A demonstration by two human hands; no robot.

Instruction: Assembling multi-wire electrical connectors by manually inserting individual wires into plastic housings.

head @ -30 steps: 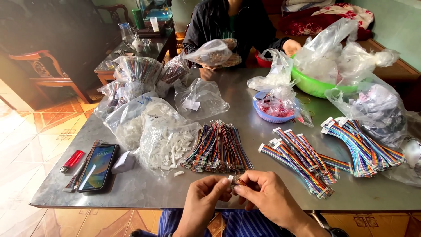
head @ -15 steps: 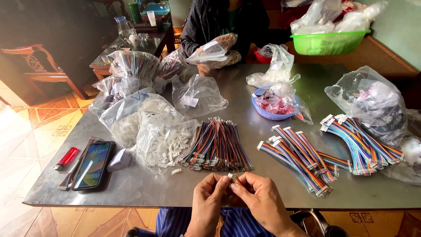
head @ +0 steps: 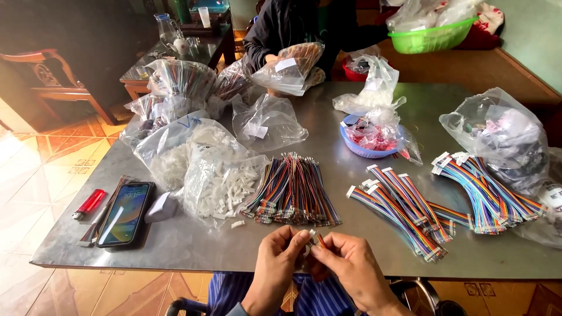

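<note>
My left hand (head: 280,263) and my right hand (head: 345,266) meet at the near edge of a grey metal table (head: 328,117). The left fingertips pinch a small white plastic connector (head: 305,236). The right fingertips hold a thin reddish wire end (head: 321,240) against it. Just beyond my hands lies a heap of loose multicoloured wires (head: 293,190). Finished ribbon cables with white plugs (head: 401,205) lie to the right, with another bundle (head: 486,190) farther right.
A clear bag of white connectors (head: 219,181) sits left of the wire heap. A phone (head: 124,212) and a red lighter (head: 89,203) lie at the near left. A blue bowl (head: 369,140), several plastic bags and a green basket (head: 433,35) stand farther back. Another person (head: 293,23) holds a bag opposite.
My hands have stayed together at the table edge, fingers shifting slightly. The view has tilted; the green basket now appears farther back. The person opposite still handles a bag.
</note>
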